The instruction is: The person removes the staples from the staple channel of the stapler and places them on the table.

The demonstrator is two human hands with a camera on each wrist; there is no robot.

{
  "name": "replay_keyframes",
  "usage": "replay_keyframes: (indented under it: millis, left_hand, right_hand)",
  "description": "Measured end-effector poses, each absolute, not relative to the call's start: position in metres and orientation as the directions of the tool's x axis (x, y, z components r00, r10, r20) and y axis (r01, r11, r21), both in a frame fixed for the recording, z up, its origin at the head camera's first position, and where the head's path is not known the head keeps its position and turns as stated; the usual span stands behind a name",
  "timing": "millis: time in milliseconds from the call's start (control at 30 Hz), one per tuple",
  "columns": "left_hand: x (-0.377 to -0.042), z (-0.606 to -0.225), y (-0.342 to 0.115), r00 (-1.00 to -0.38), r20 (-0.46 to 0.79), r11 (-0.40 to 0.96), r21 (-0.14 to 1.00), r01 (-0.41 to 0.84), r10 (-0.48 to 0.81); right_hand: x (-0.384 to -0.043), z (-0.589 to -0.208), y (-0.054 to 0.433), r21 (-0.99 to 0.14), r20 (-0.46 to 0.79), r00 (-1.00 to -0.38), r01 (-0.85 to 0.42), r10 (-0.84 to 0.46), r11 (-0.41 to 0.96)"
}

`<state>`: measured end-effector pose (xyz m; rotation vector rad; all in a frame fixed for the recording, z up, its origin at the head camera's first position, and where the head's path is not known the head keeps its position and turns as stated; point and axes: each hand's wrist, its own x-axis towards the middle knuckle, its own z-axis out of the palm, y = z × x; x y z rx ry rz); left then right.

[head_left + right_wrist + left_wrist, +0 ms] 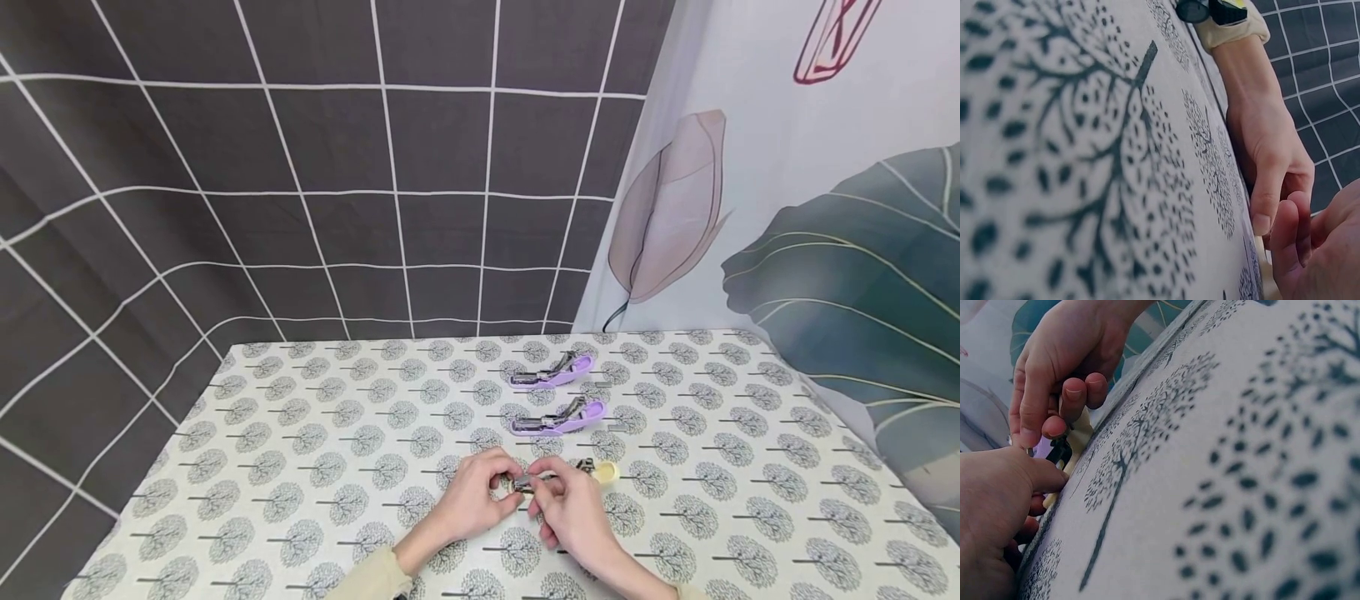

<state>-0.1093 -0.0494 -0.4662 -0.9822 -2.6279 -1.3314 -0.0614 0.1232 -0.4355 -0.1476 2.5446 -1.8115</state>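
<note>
A yellow stapler with metal parts lies on the table, partly hidden behind my hands. My left hand pinches its left end between thumb and fingers. From the other side, my right hand has thumb and index finger on a small grey metal piece at that same end. The fingertips of both hands nearly meet there. In the left wrist view, the left hand's thumb presses beside a dark part of the stapler, below the right hand. The right wrist view mostly hides the stapler.
Two purple staplers with metal parts lie farther back, the nearer just beyond my hands and the other behind it. A tree-print cloth covers the table. A dark grid curtain and a leaf-print curtain stand behind.
</note>
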Motion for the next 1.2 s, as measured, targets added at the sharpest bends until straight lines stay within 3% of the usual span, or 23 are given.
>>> replay_keyframes:
  millis: [1200]
  left_hand:
    - [-0.110, -0.467, -0.050, -0.809, 0.276, 0.450, 0.717, 0.533, 0.519]
  right_hand:
    - [-0.051, -0.404, 0.144, -0.971, 0.009, -1.000, -0.012, -0.014, 0.240]
